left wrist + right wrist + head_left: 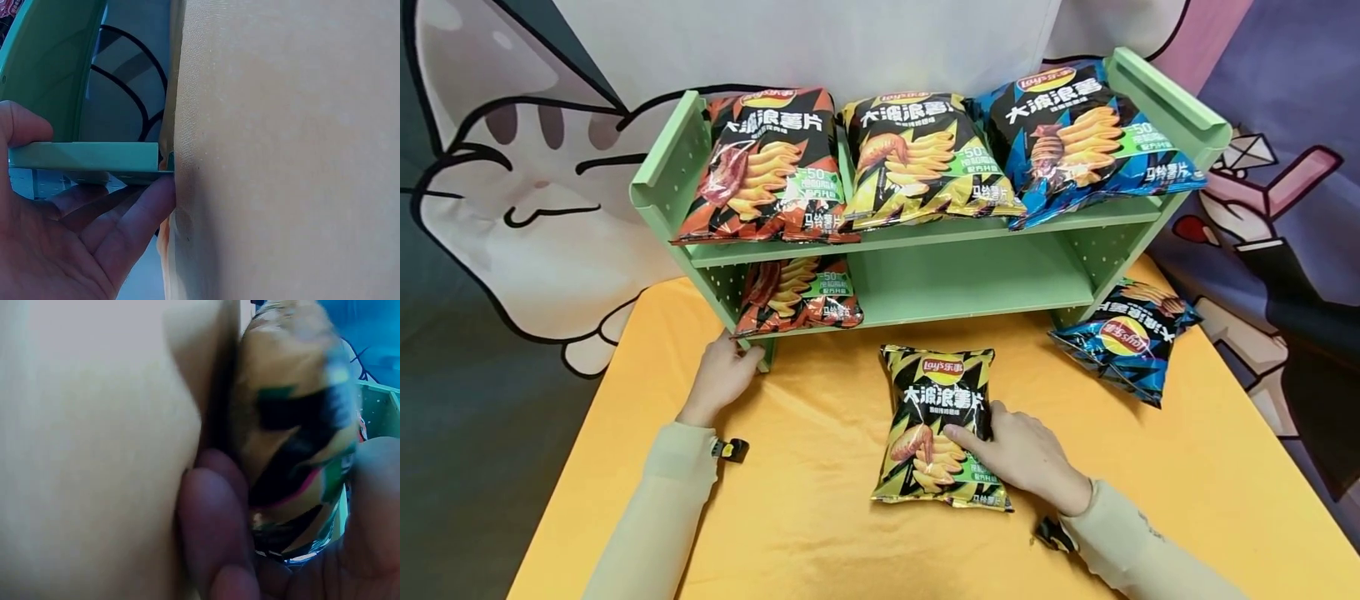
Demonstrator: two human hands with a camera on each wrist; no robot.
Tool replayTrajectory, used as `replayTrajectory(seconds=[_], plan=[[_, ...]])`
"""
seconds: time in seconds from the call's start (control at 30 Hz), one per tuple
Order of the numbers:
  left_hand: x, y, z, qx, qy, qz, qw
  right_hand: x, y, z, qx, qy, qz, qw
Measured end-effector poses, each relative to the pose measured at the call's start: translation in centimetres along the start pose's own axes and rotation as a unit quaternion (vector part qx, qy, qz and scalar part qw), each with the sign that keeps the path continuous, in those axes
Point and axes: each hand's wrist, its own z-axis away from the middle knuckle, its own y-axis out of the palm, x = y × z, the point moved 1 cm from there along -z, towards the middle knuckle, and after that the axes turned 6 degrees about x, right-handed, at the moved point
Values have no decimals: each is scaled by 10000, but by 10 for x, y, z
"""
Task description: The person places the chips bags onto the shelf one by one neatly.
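My left hand [722, 377] grips the lower left leg of a green two-tier shelf [970, 279]. In the left wrist view, the thumb lies on one side of the green leg [87, 155] and the fingers on the other. At the table's middle, my right hand [1030, 454] holds a yellow-and-black bag of potato chips [928, 421] by its right side, thumb across the front. The right wrist view shows the bag [290, 431] edge-on between thumb and fingers, which are close to the tablecloth.
On the upper tier stand a red chip bag [767, 167], a yellow one [925, 158] and a blue one [1082, 137]. Another red bag [801, 292] is at the lower tier's left end. A blue bag [1131, 337] lies on the yellow tablecloth [820, 450] beside the shelf's right leg.
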Motion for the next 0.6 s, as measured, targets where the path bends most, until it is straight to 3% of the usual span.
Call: replayTrajectory(seconds=[0.3, 0.4, 0.6], plan=[[0, 0, 0, -17, -89, -29, 10000, 3, 5, 7, -196, -279, -413, 9986], [1, 0, 0, -27, -106, -18, 9999, 5, 5, 10, -396, -559, -600, 9958], [1, 0, 0, -4, -135, -64, 9999, 5, 8, 15, -1340, -1526, -587, 9774]])
